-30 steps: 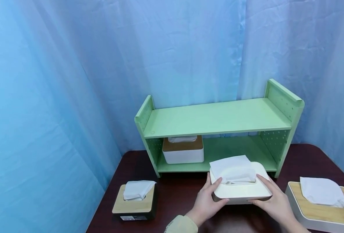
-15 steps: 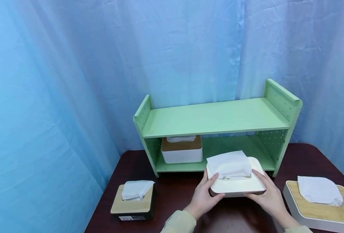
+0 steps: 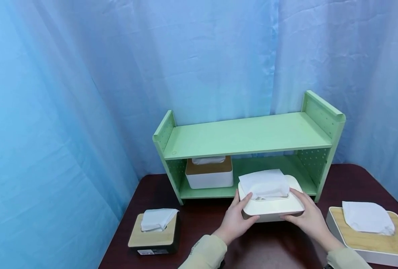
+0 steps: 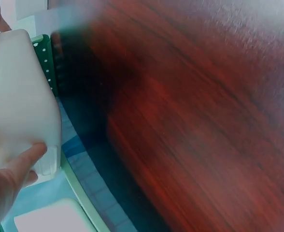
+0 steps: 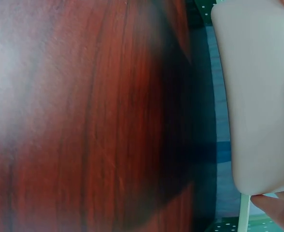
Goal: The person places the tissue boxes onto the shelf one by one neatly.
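Four tissue boxes are in view: one white box held by two hands, the left hand and the right hand; one black box with a wooden lid near left on the tabletop; one white box with a wooden lid near right; and one white box with a brown lid inside the single green shelf, on its lower level. The shelf has two levels.

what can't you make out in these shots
- Whether the white tissue box rests on the table or is lifted: head view, both hands and the box hide its underside.
- Right hand fingers under the box: head view, hidden by the box.
- Label on the black box: head view, too small.
- Right-hand tray box: head view, cut off by the frame edge.
- Table grain: wrist views, blurred.
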The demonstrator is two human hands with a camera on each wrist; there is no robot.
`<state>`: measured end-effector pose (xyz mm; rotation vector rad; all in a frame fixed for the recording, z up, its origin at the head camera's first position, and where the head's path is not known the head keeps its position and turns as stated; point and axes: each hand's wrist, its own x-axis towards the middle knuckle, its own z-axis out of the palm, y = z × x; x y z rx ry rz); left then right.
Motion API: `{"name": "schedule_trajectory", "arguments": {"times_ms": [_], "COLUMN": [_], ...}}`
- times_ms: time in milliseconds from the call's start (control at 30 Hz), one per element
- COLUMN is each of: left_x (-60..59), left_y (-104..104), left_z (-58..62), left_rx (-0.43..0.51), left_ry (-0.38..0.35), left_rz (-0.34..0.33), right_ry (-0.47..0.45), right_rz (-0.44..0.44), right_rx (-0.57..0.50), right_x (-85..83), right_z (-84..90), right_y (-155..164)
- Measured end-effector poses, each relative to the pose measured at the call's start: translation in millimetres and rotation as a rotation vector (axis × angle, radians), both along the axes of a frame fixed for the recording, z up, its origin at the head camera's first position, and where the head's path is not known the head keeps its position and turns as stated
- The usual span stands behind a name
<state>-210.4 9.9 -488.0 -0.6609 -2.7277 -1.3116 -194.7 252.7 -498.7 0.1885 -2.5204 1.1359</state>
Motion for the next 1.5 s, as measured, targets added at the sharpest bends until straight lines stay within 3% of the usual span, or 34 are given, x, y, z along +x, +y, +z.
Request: {"name": "schedule_trajectory", "arguments": {"times_ms": [367,900,1200,1333,1500], "left_x": [-18.1,-43.3,-50.3,-51.1,-43.3], "left_y": [2,7,10,10,9], "left_z": [11.8,23.2,27.7,27.5,32.3], "left_rx": [-0.051,-0.109,-0.103,-0.112,-0.144], "left_ry": [-0.025,-0.025,-0.014,0.002,0.029], "left_rz": [0.012,0.002,0.003,0.007,0.039], "right_ry": [0.003,-0.084,-0.127,-0.08,0.0], "right_rz": [0.039,0.078,0.084,0.059,-0.006], "right_rx": [0.042,0.05,0.07,0.092,0.131], "right_x": [-20.2,-40.9,-47.9,-46.3,-34.9], "right_z": [8.4,24.4,28.6,28.8,32.9], "right_y": [5,13,15,16,16]}}
